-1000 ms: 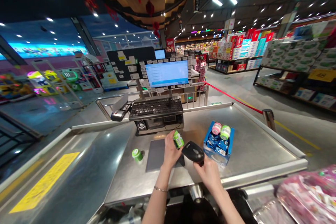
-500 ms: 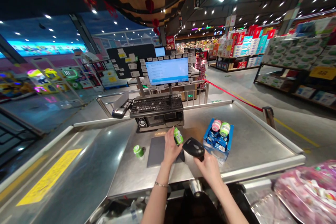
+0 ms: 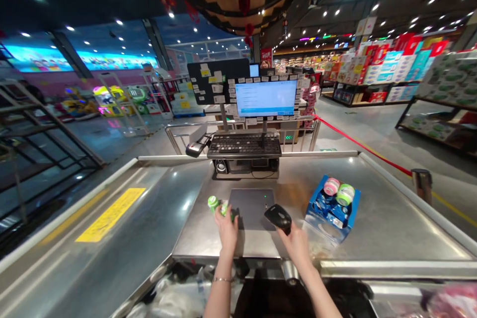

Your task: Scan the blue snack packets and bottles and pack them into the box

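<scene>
My left hand (image 3: 226, 226) is closed round a small green bottle (image 3: 225, 210) low over the steel counter, right beside another green bottle (image 3: 212, 202) that stands there. My right hand (image 3: 296, 242) grips a black barcode scanner (image 3: 278, 216) over the right edge of the grey pad (image 3: 251, 207). A blue box (image 3: 331, 207) to the right holds a pink-capped and a green-capped bottle.
A keyboard (image 3: 244, 145) and monitor (image 3: 265, 98) stand at the back of the steel counter (image 3: 376, 223). A card reader (image 3: 194, 148) sits left of the keyboard. A yellow strip (image 3: 110, 213) marks the counter's left part. Store shelves fill the right background.
My left hand carried the green bottle from in front of the scanner down and left, beside the standing bottle. The camera view turned left. The scanner stayed in my right hand.
</scene>
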The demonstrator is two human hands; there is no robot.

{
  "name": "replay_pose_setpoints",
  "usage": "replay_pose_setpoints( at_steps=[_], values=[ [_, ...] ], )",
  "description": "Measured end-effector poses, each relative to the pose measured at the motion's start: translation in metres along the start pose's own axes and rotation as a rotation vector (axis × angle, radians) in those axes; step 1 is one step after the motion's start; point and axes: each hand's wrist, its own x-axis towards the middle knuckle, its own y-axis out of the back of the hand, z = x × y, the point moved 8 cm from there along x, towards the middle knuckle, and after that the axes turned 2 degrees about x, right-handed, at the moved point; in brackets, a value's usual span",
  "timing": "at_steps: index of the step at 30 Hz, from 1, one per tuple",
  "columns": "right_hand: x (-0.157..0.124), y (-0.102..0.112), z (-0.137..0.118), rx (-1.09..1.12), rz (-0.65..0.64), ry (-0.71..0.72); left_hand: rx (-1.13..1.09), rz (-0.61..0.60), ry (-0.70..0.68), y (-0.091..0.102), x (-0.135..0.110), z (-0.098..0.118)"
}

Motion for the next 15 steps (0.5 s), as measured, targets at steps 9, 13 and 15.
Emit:
replay_pose_setpoints(
  at_steps=[9,13,15],
  values=[
    [-0.002,-0.012,0.006,0.003,-0.035,-0.033,0.073,0.061,0.046,0.006,0.003,-0.068],
    [0.000,-0.007,0.012,0.008,-0.027,-0.063,0.064,0.050,0.035,-0.006,0.024,-0.072],
    [0.001,-0.005,0.014,0.009,-0.023,-0.080,0.047,0.023,0.012,-0.012,0.033,-0.066]
  ],
)
